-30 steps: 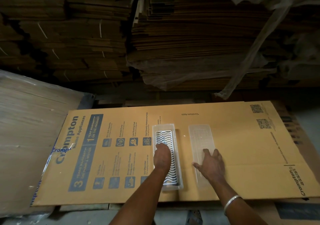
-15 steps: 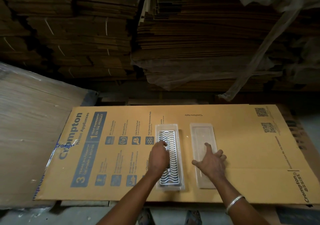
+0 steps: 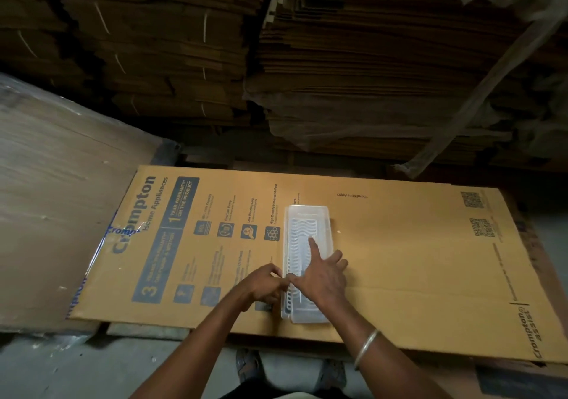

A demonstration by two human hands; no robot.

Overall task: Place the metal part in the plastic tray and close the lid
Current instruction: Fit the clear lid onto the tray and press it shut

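While the clear plastic lid (image 3: pixel 310 214) lies lengthwise away, seemingly offset on its tray (image 3: pixel 285 309), the spread right hand (image 3: pixel 322 278) presses it; the left hand (image 3: pixel 264 285) pinches the near-left edge.

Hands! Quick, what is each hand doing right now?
Left hand: fingers curled at the tray's left edge; a grip cannot be told.
Right hand: open, flat on the lid, holding nothing.

Metal part (image 3: pixel 302 232) shows only dimly through translucent lid (image 3: pixel 307 212); right hand (image 3: pixel 322 278) covers its near half.
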